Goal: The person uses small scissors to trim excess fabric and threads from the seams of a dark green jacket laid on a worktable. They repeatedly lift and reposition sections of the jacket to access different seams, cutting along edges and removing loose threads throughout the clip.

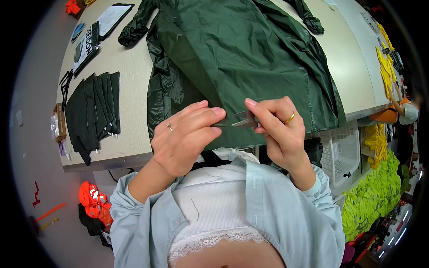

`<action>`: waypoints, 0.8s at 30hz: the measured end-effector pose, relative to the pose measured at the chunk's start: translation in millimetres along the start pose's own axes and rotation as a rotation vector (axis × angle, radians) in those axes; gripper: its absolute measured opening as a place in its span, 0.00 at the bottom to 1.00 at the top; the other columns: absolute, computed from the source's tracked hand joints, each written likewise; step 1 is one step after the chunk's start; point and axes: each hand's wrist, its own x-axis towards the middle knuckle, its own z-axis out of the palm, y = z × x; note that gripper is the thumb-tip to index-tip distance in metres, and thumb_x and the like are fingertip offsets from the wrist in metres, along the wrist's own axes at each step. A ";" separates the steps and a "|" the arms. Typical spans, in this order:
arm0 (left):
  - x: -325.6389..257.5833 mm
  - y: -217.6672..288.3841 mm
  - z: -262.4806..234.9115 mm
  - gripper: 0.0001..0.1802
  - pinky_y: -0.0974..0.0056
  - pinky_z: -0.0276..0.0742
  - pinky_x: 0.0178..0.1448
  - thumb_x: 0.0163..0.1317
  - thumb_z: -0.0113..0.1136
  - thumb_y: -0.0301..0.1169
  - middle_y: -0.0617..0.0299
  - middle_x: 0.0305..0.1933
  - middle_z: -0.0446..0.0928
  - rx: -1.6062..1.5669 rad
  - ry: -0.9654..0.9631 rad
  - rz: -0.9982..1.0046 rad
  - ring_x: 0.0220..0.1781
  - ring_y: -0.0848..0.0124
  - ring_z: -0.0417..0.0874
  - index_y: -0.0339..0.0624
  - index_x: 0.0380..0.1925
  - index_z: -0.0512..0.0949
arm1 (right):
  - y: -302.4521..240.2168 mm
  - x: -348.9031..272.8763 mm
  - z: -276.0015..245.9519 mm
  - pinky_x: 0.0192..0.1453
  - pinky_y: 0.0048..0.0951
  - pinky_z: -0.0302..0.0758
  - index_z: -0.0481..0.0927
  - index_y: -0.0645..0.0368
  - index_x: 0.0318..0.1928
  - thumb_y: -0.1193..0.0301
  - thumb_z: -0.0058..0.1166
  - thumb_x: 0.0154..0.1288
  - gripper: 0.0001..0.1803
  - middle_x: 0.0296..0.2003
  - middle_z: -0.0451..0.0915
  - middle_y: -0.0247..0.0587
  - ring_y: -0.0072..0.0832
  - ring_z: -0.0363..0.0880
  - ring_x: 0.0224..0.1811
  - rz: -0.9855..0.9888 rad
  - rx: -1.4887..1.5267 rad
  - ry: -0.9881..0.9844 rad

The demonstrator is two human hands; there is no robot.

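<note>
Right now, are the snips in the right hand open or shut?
Open: the snips in the right hand show two blades, their tips apart with a gap between.

Pale table [135,89], green garment [250,58] on it; left of the garment, dark pieces [96,107] plus, I think, packets [88,50]

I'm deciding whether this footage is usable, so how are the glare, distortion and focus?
Head view: sheen streaks the garment's left folds; in the head view, the table's side edges bow and the corners go black; also in the head view, left hand, right hand and blades look fairly sharp, the co-worker at far right softer.
</note>
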 end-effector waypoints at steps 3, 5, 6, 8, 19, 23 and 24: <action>1.9 2.5 -0.2 0.12 0.56 0.83 0.46 0.51 0.62 0.18 0.55 0.37 0.81 0.029 -0.007 -0.046 0.37 0.58 0.84 0.35 0.37 0.75 | 2.1 0.7 -0.7 0.25 0.24 0.65 0.81 0.54 0.49 0.83 0.60 0.38 0.30 0.30 0.77 0.32 0.26 0.67 0.24 -0.008 0.004 -0.001; 3.3 9.3 5.4 0.15 0.57 0.83 0.46 0.45 0.64 0.15 0.53 0.36 0.81 -0.039 0.040 -0.218 0.37 0.59 0.84 0.33 0.36 0.75 | 3.1 1.1 -2.3 0.26 0.24 0.65 0.81 0.54 0.48 0.83 0.60 0.38 0.29 0.30 0.77 0.32 0.25 0.67 0.24 0.003 0.013 -0.001; 9.5 9.7 5.9 0.18 0.57 0.82 0.47 0.42 0.66 0.14 0.50 0.36 0.81 0.035 0.077 -0.177 0.37 0.59 0.84 0.33 0.36 0.76 | 3.5 1.6 -1.8 0.26 0.24 0.65 0.81 0.54 0.48 0.83 0.60 0.38 0.29 0.30 0.77 0.32 0.25 0.68 0.24 0.007 0.016 0.006; 12.2 3.8 2.3 0.16 0.55 0.82 0.48 0.45 0.65 0.14 0.50 0.36 0.81 0.005 0.061 -0.146 0.38 0.58 0.84 0.34 0.37 0.76 | 4.3 2.5 -0.6 0.26 0.24 0.65 0.81 0.55 0.48 0.84 0.59 0.38 0.29 0.30 0.77 0.32 0.25 0.68 0.25 0.014 0.022 0.021; -3.3 -7.4 -6.2 0.14 0.63 0.83 0.34 0.51 0.61 0.18 0.48 0.37 0.79 -0.182 0.104 -0.005 0.33 0.61 0.83 0.40 0.38 0.74 | -1.6 13.8 2.8 0.23 0.23 0.65 0.81 0.54 0.48 0.82 0.61 0.35 0.31 0.28 0.76 0.30 0.25 0.67 0.24 -0.052 0.054 -0.015; 1.6 -7.3 -9.8 0.14 0.56 0.84 0.40 0.50 0.62 0.19 0.48 0.37 0.78 -0.152 0.009 0.031 0.34 0.61 0.83 0.39 0.38 0.74 | -2.4 12.9 5.1 0.22 0.23 0.66 0.82 0.53 0.47 0.82 0.61 0.35 0.30 0.28 0.75 0.30 0.25 0.66 0.23 -0.051 0.053 -0.038; 3.0 -6.5 -10.8 0.14 0.55 0.84 0.41 0.49 0.62 0.19 0.48 0.37 0.78 -0.129 -0.016 0.040 0.34 0.61 0.83 0.39 0.37 0.74 | -2.7 12.8 5.3 0.22 0.23 0.66 0.82 0.53 0.47 0.82 0.61 0.35 0.30 0.28 0.75 0.29 0.25 0.66 0.23 -0.045 0.048 -0.044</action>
